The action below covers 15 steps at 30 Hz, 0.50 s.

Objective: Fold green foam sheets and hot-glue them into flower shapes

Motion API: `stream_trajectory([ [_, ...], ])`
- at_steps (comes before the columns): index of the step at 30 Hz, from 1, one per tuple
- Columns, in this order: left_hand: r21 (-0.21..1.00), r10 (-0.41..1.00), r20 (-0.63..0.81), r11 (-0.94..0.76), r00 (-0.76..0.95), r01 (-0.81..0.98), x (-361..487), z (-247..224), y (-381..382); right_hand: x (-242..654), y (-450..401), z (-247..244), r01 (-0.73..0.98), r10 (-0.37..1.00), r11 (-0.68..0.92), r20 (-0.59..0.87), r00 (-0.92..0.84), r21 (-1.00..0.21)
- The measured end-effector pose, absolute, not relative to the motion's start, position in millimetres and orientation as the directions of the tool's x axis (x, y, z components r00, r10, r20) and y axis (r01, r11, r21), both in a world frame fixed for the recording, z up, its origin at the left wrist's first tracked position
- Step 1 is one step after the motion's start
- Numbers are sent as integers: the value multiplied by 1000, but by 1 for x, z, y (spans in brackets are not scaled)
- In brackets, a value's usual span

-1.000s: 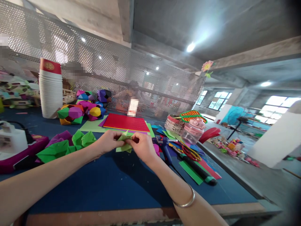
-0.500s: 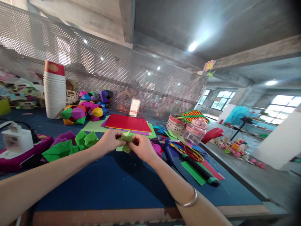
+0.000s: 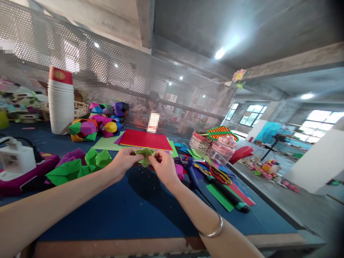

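Observation:
Both hands grip a small folded piece of light green paper (image 3: 145, 154) above the blue table. My left hand (image 3: 125, 160) pinches its left side, and my right hand (image 3: 164, 165) pinches its right side with the thumb on top. The folds spread out between the two thumbs. To the left lie folded green paper pieces (image 3: 67, 171) and a purple folded piece (image 3: 72, 156). Right of my right hand lies a blue glue gun (image 3: 187, 163). Behind the hands is a stack of red sheets (image 3: 145, 139), over purple and green sheets.
A tall stack of paper cups (image 3: 61, 107) and several multicoloured paper balls (image 3: 83, 129) stand at back left. A white plug on a purple power strip (image 3: 48, 163) sits at left. A black-handled tool (image 3: 228, 193), scissors (image 3: 219, 173) and a pink clear bottle (image 3: 222, 150) are at right.
The light green paper has been turned and spread flatter, showing a wider face toward me. My thumbs now lie over it. The view has shifted slightly.

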<state>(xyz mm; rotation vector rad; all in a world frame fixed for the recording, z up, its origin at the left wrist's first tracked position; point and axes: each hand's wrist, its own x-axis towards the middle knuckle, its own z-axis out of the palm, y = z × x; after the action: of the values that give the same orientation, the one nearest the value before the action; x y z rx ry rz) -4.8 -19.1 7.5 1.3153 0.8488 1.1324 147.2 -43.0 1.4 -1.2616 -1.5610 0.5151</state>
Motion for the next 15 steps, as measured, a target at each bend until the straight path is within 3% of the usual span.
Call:
stream_trajectory([
  [7,990,951,119,-93,284,-103,-8,17,-23,144,-49,5,485,892,385,452,25,-785],
  [15,986,960,162,-153,230,-60,-7,15,-22,144,-53,7,613,839,429,545,3,-663],
])
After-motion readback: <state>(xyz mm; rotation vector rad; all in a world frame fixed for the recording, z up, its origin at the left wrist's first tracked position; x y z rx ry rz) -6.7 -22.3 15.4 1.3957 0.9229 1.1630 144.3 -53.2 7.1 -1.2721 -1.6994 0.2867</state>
